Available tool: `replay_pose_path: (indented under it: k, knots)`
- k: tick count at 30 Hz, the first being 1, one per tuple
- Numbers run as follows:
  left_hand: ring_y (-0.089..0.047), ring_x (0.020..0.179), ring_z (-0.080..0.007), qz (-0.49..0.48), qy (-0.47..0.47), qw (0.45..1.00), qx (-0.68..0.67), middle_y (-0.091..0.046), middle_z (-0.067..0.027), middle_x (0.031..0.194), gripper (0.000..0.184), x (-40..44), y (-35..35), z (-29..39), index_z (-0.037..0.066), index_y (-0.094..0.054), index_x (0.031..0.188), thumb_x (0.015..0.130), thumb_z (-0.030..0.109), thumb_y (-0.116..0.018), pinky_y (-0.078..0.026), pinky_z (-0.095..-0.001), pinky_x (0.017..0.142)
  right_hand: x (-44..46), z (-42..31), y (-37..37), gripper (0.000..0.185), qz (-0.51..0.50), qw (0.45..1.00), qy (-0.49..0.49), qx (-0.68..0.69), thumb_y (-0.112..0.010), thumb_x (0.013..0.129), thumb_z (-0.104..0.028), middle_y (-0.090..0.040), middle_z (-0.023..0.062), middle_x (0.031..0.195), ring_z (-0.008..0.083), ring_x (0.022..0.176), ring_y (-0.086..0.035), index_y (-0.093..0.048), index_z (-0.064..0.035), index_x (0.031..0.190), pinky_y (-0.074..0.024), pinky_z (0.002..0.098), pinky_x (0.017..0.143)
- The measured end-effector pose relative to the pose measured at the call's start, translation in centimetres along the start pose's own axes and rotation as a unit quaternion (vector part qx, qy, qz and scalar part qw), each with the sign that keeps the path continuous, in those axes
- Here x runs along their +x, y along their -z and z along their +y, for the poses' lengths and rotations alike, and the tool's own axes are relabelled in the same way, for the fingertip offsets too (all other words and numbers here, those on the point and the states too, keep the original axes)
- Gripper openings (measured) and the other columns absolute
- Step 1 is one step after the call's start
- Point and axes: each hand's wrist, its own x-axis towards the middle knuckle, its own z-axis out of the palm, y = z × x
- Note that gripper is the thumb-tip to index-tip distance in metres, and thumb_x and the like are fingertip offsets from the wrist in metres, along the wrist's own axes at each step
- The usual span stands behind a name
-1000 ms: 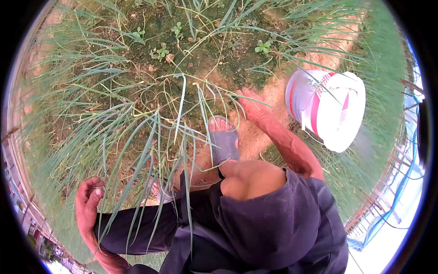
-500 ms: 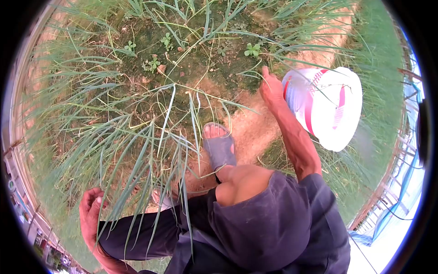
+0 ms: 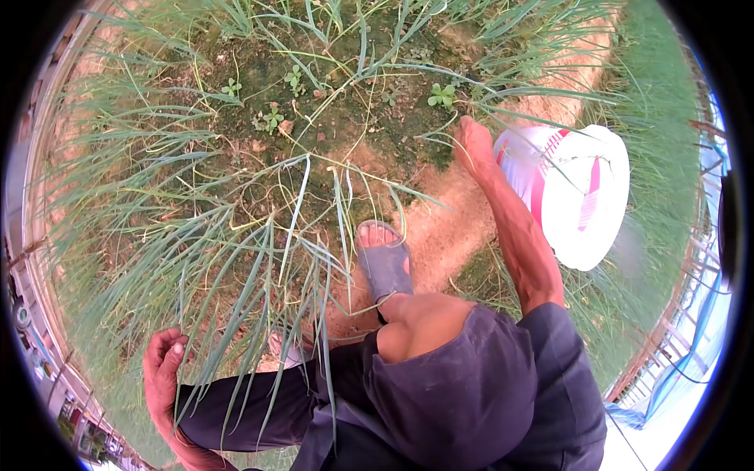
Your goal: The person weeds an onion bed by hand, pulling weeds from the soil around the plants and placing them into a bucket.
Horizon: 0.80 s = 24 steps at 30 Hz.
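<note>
My right hand (image 3: 473, 145) is low at the edge of the planted bed, fingers curled and pointing down; the fingertips are hidden. Just beyond it grows a small leafy weed (image 3: 442, 96), and thin onion-like leaves arch close to the fingers. Beside that hand and forearm is a white bucket (image 3: 587, 196) with pink markings, its pale round end toward me. My left hand (image 3: 163, 367) is at the lower left by my knee, fingers curled in with the thumb against them. Long green onion leaves (image 3: 255, 263) hang close to it; whether it grips any is unclear.
My sandalled foot (image 3: 383, 263) stands on a bare soil path (image 3: 440, 224) beside the bed. Several small weeds, such as one clover-like plant (image 3: 271, 119), grow among the onions. Grass-like rows (image 3: 664, 141) line the right, with blue netting (image 3: 711, 314) past them.
The whole view has shifted slightly, so things sit a little lower and to the right. My right hand's index finger looks more folded in. The left hand keeps its curled pose.
</note>
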Motion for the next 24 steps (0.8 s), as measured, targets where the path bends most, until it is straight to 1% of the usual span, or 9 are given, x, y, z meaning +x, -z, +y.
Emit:
replay_pose_path:
  k: [3,4,7,8,12,15,18,21,24]
  knots:
    - [-0.059,0.091,-0.0208,-0.011,0.030,0.999,-0.017,-0.064,-0.0131,0.105,0.047,0.2,0.1,0.1,-0.005,-0.056,0.119,0.089,0.029,-0.069,-0.048,-0.0350,0.082,1.5,-1.5,0.0,0.023,0.038,0.995,-0.014,0.092,-0.065,0.086,-0.017,-0.065,0.0297,0.086,0.0480,0.082,-0.064,-0.057,0.0028,0.095,-0.0517,0.0549,0.076]
    - [-0.059,0.089,-0.0200,-0.004,0.032,0.999,-0.022,-0.064,-0.0128,0.104,0.047,0.2,0.0,0.0,-0.004,-0.056,0.119,0.088,0.029,-0.069,-0.048,-0.0345,0.081,2.3,-1.9,-0.2,0.025,0.049,0.992,-0.013,0.116,-0.066,0.086,-0.017,-0.065,0.0305,0.090,0.0485,0.083,-0.064,-0.057,0.0023,0.098,-0.0510,0.0553,0.078]
    - [-0.058,0.086,-0.0176,0.009,0.045,0.999,-0.019,-0.066,-0.0115,0.102,0.046,0.2,0.2,-0.1,-0.004,-0.058,0.117,0.088,0.030,-0.070,-0.047,-0.0329,0.078,4.4,-2.2,-2.2,0.034,0.132,0.985,0.011,0.110,-0.070,0.083,-0.017,-0.061,0.0307,0.103,0.0488,0.090,-0.062,-0.054,-0.0002,0.108,-0.0502,0.0549,0.082]
    - [-0.058,0.085,-0.0167,0.009,0.052,0.999,-0.006,-0.066,-0.0110,0.101,0.046,0.3,0.4,0.0,-0.003,-0.058,0.117,0.087,0.030,-0.070,-0.047,-0.0323,0.077,5.0,-2.4,-2.4,0.036,0.140,0.987,0.027,0.080,-0.069,0.085,-0.022,-0.059,0.0288,0.107,0.0487,0.091,-0.062,-0.053,-0.0040,0.112,-0.0509,0.0551,0.081]
    - [-0.056,0.081,-0.0137,0.011,0.072,0.997,-0.003,-0.067,-0.0093,0.099,0.046,0.2,0.2,0.5,-0.002,-0.059,0.116,0.087,0.032,-0.070,-0.045,-0.0301,0.075,6.6,-2.5,-2.6,0.036,0.051,0.998,-0.034,0.002,-0.064,0.088,-0.030,-0.061,0.0257,0.105,0.0440,0.093,-0.064,-0.055,-0.0061,0.112,-0.0536,0.0522,0.079]
    - [-0.056,0.080,-0.0141,0.014,0.082,0.997,-0.002,-0.067,-0.0091,0.099,0.045,0.6,0.3,0.2,-0.001,-0.059,0.116,0.087,0.032,-0.070,-0.045,-0.0299,0.074,7.2,-2.2,-2.3,0.030,0.030,0.999,0.012,-0.036,-0.062,0.088,-0.024,-0.062,0.0245,0.105,0.0432,0.093,-0.064,-0.056,-0.0038,0.109,-0.0546,0.0507,0.076]
    - [-0.058,0.080,-0.0142,0.001,0.086,0.996,0.005,-0.067,-0.0084,0.099,0.043,1.3,0.5,0.2,-0.001,-0.059,0.116,0.088,0.030,-0.068,-0.046,-0.0301,0.073,9.2,-0.4,-4.3,0.023,-0.018,0.996,0.008,-0.084,-0.058,0.089,-0.019,-0.063,0.0237,0.100,0.0424,0.093,-0.065,-0.057,-0.0009,0.103,-0.0548,0.0496,0.074]
    - [-0.060,0.079,-0.0150,0.003,0.083,0.996,0.009,-0.066,-0.0082,0.098,0.040,1.5,0.0,1.0,-0.002,-0.059,0.115,0.090,0.028,-0.066,-0.048,-0.0303,0.072,9.0,-0.9,-4.1,0.018,0.011,0.998,-0.019,-0.052,-0.056,0.089,-0.015,-0.064,0.0232,0.089,0.0406,0.091,-0.066,-0.058,0.0009,0.097,-0.0547,0.0493,0.075]
    - [-0.062,0.079,-0.0157,-0.004,0.075,0.997,0.023,-0.066,-0.0086,0.098,0.038,1.7,0.0,1.4,-0.002,-0.059,0.115,0.091,0.027,-0.065,-0.049,-0.0311,0.072,8.3,-1.5,-3.7,0.018,0.058,0.996,-0.062,0.008,-0.058,0.088,-0.016,-0.064,0.0237,0.080,0.0397,0.086,-0.067,-0.058,0.0018,0.092,-0.0531,0.0488,0.073]
